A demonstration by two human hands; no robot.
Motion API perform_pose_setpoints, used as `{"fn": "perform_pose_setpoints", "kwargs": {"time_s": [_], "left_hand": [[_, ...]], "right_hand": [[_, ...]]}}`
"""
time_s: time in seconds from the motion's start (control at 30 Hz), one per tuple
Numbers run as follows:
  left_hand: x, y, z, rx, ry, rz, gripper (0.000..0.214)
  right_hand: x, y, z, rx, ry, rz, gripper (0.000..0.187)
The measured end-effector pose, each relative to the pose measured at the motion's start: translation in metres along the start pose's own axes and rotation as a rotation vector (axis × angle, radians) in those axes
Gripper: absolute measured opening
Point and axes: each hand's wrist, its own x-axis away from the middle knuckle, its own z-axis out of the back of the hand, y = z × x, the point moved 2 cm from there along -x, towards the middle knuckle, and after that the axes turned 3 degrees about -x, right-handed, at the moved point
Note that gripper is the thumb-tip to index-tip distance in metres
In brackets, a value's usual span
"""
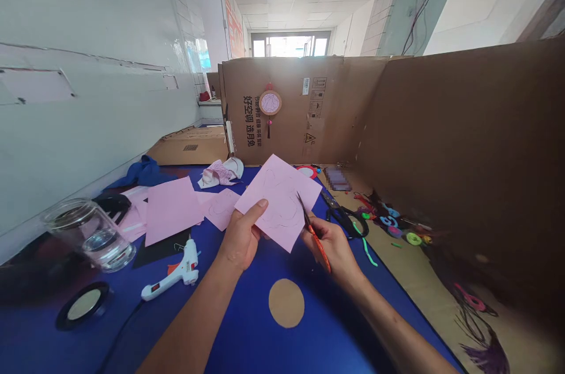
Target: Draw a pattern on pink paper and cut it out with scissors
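Observation:
My left hand [238, 236] grips the lower left corner of a sheet of pink paper [280, 200] with faint dark curved lines drawn on it. My right hand [333, 250] holds a slim red-handled craft knife [314, 239], its dark tip at the sheet's right edge. The sheet is raised above a blue table mat [260, 339], tilted, and its lower corner sits between my hands. Two more pink sheets [172, 209] lie on the mat to the left.
A glass jar [90, 233], white hot glue gun [174, 271], black tape roll [83, 305] and cardboard disc [286, 303] stand on the mat. Black-handled scissors [344, 215] and colourful craft scraps [392, 221] lie to the right. Cardboard walls rise behind.

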Motion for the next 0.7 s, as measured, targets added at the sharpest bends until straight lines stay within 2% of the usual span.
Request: {"fn": "perform_pose_setpoints", "kwargs": {"time_s": [0.3,0.5,0.7], "left_hand": [[-0.013,0.017,0.018,0.001,-0.032,0.063,0.050],[-0.018,0.028,0.026,-0.028,0.052,0.102,0.039],[-0.024,0.045,0.032,-0.128,-0.011,0.151,0.037]], "right_hand": [[-0.001,0.008,0.000,-0.006,-0.085,-0.006,0.038],[-0.003,0.014,0.001,0.018,-0.098,-0.007,0.036],[-0.005,0.012,0.001,0.044,-0.118,0.047,0.031]]}}
